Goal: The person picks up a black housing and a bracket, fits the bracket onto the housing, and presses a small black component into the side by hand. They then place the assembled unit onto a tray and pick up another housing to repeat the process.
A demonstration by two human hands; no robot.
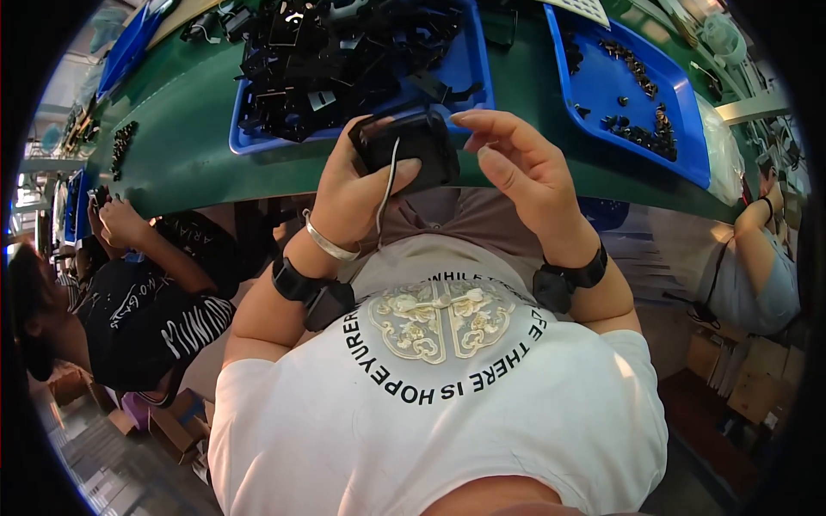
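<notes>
My left hand (342,191) is closed round a black, boxy device (435,148), thumb laid across its near face. A thin white cable (389,185) runs down over the device toward my lap. My right hand (532,172) is just right of the device, fingers bent and apart, with nothing seen in it. Its index fingertip comes close to the device's upper right edge; whether it touches I cannot tell. Beyond both hands, black sheet-like brackets (323,64) lie heaped in a blue tray (484,60).
A second blue tray (594,99) at the far right holds small dark parts (641,138). The green table's (194,168) near edge runs in front of my lap. On the left a person (151,301) works at the table; another person (748,267) sits at the right. A clear plastic bag (721,150) lies beside the right tray.
</notes>
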